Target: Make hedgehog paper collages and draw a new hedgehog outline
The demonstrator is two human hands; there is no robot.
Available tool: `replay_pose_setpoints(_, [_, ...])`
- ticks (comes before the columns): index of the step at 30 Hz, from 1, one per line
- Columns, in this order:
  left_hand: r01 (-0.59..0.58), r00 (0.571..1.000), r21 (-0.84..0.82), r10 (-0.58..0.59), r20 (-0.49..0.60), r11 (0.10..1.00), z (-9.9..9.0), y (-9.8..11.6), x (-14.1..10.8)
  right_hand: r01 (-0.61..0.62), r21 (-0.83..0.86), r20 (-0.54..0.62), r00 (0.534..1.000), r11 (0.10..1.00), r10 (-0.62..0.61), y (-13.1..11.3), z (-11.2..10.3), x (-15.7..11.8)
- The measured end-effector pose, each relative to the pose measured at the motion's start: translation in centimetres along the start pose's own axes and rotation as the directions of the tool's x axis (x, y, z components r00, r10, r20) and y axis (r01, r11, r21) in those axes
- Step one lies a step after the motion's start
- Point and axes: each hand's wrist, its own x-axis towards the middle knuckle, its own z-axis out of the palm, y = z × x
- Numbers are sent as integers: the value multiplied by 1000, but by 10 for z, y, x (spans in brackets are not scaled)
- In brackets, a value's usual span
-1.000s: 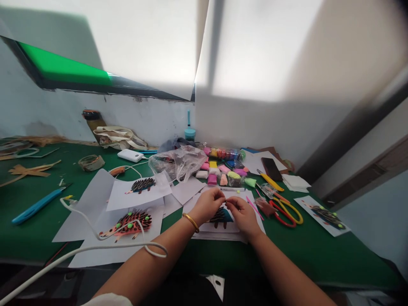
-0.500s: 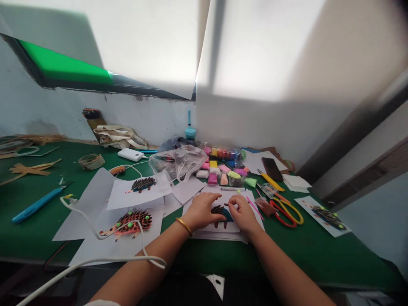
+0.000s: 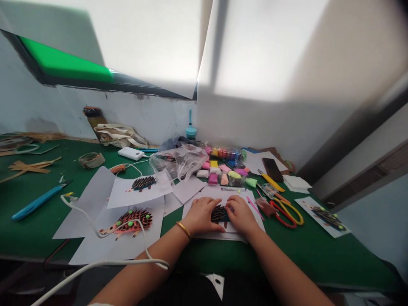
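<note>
A hedgehog picture (image 3: 219, 213) with dark spikes and a blue body lies on white paper between my hands. My left hand (image 3: 201, 216) rests on the sheet at the picture's left side, thumb and fingers spread apart. On the right side, my right hand (image 3: 241, 214) bends over the picture, its fingertips pressed down at the spikes. Whatever those fingertips may hold is hidden. Just beyond the hands lies a white pen (image 3: 233, 188), and pink strips (image 3: 255, 208) lie to the right.
Colourful clay packets (image 3: 213, 178) and a clear plastic bag (image 3: 178, 161) lie behind. Scissors (image 3: 288, 212), a yellow cutter (image 3: 270, 180) and a phone (image 3: 272, 168) are at right. Left are hedgehog sheets (image 3: 156, 229), a white cable (image 3: 95, 264) and a blue cutter (image 3: 38, 203).
My right hand has shifted left and down onto the picture; the small dark piece seen at its fingertips is now out of sight. My left thumb has moved slightly lower.
</note>
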Motion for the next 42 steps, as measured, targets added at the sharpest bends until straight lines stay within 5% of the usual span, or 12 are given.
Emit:
replay_pose_setpoints(13, [-15,1000,10,15,-12,1000,0,1,0,43,-182,80,996,982,-29,-9,-5,4])
replay_pose_setpoints(22, [4,1000,-3,-4,-11,1000,-2,3,-1,-11,-32,-35,999,999,10,3,-7,-3])
replay_pose_setpoints(42, [-20,999,100,24,-35,995,-2,11,2,28,-3,29,999,1000,-28,5,-1,2])
